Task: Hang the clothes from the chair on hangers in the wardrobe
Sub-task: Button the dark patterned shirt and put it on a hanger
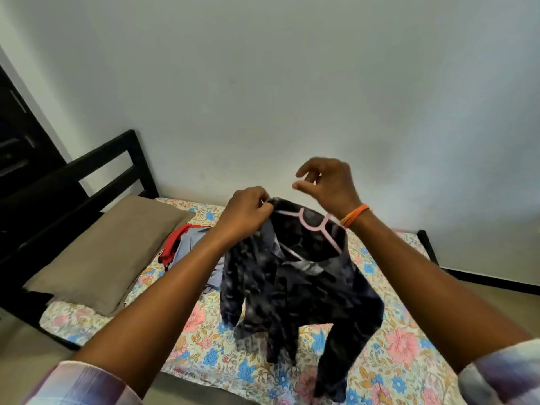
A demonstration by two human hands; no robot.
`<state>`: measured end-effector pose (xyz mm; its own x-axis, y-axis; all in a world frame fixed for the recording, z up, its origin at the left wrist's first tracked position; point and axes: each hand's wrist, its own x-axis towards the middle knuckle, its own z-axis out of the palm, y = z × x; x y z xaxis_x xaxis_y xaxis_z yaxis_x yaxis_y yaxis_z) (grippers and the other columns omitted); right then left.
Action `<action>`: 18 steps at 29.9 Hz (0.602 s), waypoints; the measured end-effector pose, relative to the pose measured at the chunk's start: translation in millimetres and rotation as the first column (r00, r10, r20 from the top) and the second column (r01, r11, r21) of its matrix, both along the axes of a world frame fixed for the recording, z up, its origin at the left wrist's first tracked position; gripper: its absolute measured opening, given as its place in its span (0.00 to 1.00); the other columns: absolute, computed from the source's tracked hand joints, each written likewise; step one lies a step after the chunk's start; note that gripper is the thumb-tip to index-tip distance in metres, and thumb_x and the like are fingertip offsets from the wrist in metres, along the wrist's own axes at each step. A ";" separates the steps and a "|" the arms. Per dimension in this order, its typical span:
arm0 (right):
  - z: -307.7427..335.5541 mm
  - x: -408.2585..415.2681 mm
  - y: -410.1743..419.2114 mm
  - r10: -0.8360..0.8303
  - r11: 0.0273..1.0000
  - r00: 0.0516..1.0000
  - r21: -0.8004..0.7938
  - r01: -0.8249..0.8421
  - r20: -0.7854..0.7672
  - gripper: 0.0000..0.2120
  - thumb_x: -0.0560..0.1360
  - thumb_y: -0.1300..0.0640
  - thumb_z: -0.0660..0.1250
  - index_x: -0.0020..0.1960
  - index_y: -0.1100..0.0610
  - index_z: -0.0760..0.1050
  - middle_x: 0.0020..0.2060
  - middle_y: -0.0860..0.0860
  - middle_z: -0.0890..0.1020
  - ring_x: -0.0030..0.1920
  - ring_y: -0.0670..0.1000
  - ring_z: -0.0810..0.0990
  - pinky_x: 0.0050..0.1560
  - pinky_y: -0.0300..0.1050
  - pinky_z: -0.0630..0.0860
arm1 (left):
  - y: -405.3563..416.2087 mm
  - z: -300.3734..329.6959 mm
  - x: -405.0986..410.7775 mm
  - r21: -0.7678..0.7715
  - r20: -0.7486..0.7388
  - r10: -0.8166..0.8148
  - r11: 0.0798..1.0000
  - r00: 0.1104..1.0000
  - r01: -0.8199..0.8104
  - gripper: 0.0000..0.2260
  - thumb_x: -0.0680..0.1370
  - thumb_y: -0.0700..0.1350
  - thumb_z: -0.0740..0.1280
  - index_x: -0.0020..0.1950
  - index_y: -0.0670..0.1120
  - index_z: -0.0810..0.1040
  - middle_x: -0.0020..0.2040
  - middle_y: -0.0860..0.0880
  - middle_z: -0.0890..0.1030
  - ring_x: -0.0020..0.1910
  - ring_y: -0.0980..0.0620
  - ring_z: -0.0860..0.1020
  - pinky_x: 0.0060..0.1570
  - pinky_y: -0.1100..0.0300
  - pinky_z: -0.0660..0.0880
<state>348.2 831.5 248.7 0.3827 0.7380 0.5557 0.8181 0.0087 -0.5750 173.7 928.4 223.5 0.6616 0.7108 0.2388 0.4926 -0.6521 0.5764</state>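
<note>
Head view: the left hand (248, 211) pinches the top edge of a dark patterned shirt (292, 287), at the collar or shoulder, with its fingers (261, 197) curled tight on the cloth. Just to the right of those fingers the right hand (324, 185) hovers above the shirt. Its fingers are bent with thumb and forefinger nearly meeting, and nothing can be seen between them; whether they hold the hanger's hook I cannot tell. An orange band (355, 214) circles that wrist.

A pink hanger (314, 226) sits inside the shirt's neck opening, directly below and between the two sets of fingers. The shirt hangs from it over the flowered bed (403, 346), its sleeves trailing down towards the sheet.

Below and to the left of the left fingers, a red garment (175, 241) and a pale blue garment (193, 244) lie heaped on the bed beside a brown pillow (96, 252). A dark wardrobe door (17, 135) stands far to the left.

As for progress, I judge this shirt to be nearly seated on its hanger, with the shoulder being settled. It has yet to be carried to the wardrobe, and at least two garments wait unhung. No chair is in sight.

No brand, label or legible writing shows anywhere.
</note>
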 end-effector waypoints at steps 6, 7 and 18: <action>34.4 -3.0 15.2 0.115 0.993 0.993 0.005 -0.115 0.009 0.10 0.65 0.56 0.82 0.43 0.56 0.84 0.30 0.45 0.81 0.31 0.40 0.79 0.40 0.42 0.78 | -18.2 -16.6 12.1 -0.059 0.174 -0.019 0.998 0.985 0.030 0.11 0.78 0.52 0.68 0.56 0.48 0.77 0.44 0.51 0.79 0.42 0.55 0.77 0.39 0.62 0.71; 38.8 -2.5 16.3 0.135 0.991 0.991 0.006 -0.135 0.009 0.10 0.65 0.56 0.82 0.43 0.56 0.83 0.30 0.45 0.82 0.30 0.40 0.80 0.39 0.41 0.79 | -17.9 -20.7 12.7 -0.040 0.197 -0.018 0.999 0.980 0.027 0.12 0.78 0.53 0.68 0.58 0.48 0.77 0.47 0.50 0.78 0.46 0.53 0.77 0.42 0.61 0.72; 50.2 21.3 8.4 0.269 0.961 0.948 0.105 -0.254 -0.173 0.13 0.67 0.60 0.81 0.46 0.66 0.82 0.32 0.57 0.83 0.29 0.48 0.82 0.32 0.32 0.73 | 27.1 -25.8 5.6 0.219 -0.049 -0.205 0.953 0.978 0.211 0.12 0.76 0.54 0.70 0.50 0.45 0.78 0.44 0.46 0.79 0.46 0.43 0.77 0.41 0.53 0.68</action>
<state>369.6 839.9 299.0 0.2832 0.7814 0.5560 0.6612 0.2608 -0.7034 179.4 955.5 197.8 0.7970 0.4881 0.3558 0.3452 -0.8514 0.3948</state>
